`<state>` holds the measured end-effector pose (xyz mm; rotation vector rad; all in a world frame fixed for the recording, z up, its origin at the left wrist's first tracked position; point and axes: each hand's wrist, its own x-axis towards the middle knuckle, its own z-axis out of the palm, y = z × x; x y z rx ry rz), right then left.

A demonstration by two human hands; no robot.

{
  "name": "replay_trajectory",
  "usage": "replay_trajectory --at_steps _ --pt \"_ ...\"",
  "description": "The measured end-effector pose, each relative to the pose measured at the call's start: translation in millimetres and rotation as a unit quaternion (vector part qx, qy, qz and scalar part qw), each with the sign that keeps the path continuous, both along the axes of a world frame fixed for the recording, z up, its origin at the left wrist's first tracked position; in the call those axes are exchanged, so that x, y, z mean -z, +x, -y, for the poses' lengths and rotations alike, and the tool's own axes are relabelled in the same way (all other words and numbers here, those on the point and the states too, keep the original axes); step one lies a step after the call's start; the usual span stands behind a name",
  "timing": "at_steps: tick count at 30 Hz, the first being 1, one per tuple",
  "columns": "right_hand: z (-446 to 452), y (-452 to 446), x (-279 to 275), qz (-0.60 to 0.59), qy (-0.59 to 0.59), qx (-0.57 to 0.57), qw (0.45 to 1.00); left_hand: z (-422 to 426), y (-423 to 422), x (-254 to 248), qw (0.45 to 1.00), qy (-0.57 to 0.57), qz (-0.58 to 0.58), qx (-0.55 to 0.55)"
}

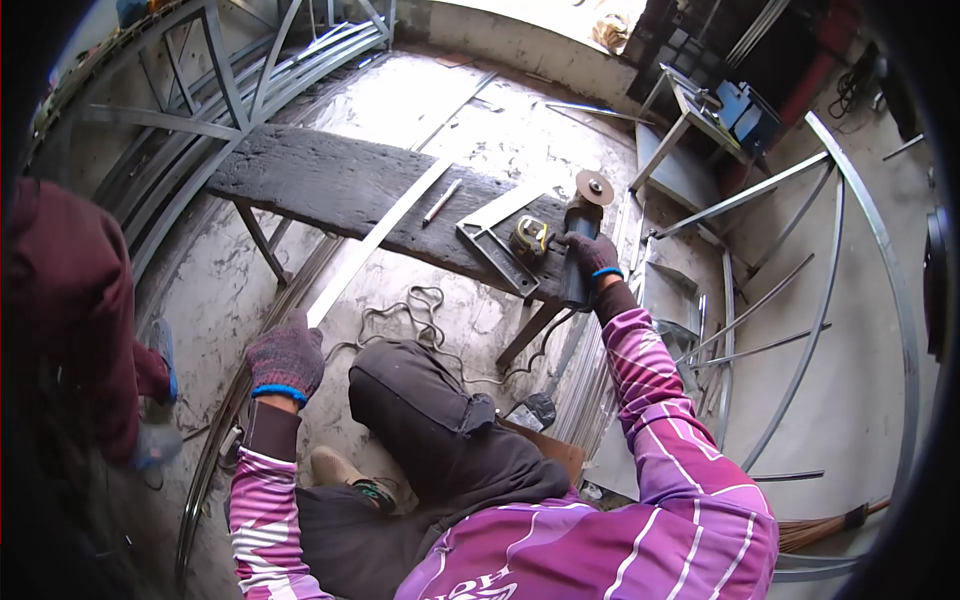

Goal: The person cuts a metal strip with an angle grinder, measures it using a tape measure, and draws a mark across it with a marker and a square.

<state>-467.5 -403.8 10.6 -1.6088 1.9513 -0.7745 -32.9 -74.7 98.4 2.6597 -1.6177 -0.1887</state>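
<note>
My left hand (285, 357), in a dark knitted glove with a blue cuff, is closed around the near end of a long flat metal bar (385, 232). The bar's far end rests across a dark wooden bench (320, 170). My right hand (593, 255), gloved alike, grips the body of an angle grinder (577, 280) at the bench's right end. Its brown disc (594, 187) points away from me. Just left of the grinder lie a tape measure (530, 237) and a metal try square (497, 262). A white pen-like marker (441, 202) lies between the square and the bar.
A cord (425, 305) loops over the floor below the bench. Another person's leg (75, 310) stands at the left. Steel tubes (330, 50) lie at the back left, and a curved metal frame (890, 240) leans at the right. A metal table (690, 110) stands at the back right.
</note>
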Motion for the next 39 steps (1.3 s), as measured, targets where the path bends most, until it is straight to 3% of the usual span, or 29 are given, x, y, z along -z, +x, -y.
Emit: replay_trajectory --at_steps 3,9,11,12,13,15,18,22,23,26,28,31,32,33,35,39 --pt "-1 -4 -2 0.032 0.025 -0.025 0.999 -34 1 7 0.999 -0.031 0.024 0.018" --pt "-11 -4 -10 -0.045 0.013 -0.004 0.999 -76 -6 -6 1.000 -0.021 0.005 0.004" --pt "-17 -4 -8 -0.152 -0.165 0.043 0.974 -87 -1 -4 0.999 -0.022 -0.014 -0.020" --pt "-39 4 -35 -0.153 -0.223 0.030 0.962 -93 4 -1 0.999 -0.022 -0.034 -0.033" --pt "-55 17 -54 -0.141 -0.327 0.003 0.935 -98 9 4 0.998 -0.020 -0.035 -0.039" --pt "-71 46 -94 -0.084 -0.344 -0.151 0.923 -111 20 18 0.997 0.038 -0.031 -0.060" --pt "-57 77 -111 -0.300 -0.237 -0.312 0.870 -125 29 28 0.995 0.046 -0.044 -0.072" --pt "-19 111 -101 -0.400 0.035 -0.371 0.837 -138 31 20 0.984 0.104 -0.085 -0.113" --pt "7 105 -75 -0.399 0.015 -0.412 0.819 -145 34 24 0.981 0.124 -0.096 -0.114" --pt "25 106 -55 -0.362 0.043 -0.425 0.829 -173 49 51 0.978 0.138 -0.083 -0.134" --pt "24 101 -55 -0.275 0.034 -0.403 0.873 -178 48 49 0.980 0.132 -0.077 -0.126" --pt "3 107 -81 -0.197 0.051 -0.378 0.903 -182 42 39 0.977 0.107 -0.099 -0.156" --pt "-7 110 -82 -0.010 0.078 -0.366 0.927 -183 38 37 0.973 0.143 -0.096 -0.152" --pt "-22 119 -98 0.037 0.059 -0.361 0.930 -180 35 38 0.969 0.178 -0.092 -0.144" --pt "-30 134 -95 0.264 0.052 -0.358 0.894 -191 32 50 0.969 0.184 -0.098 -0.128" --pt "-79 191 -122 0.339 0.031 -0.408 0.847 -202 33 54 0.966 0.197 -0.099 -0.134"
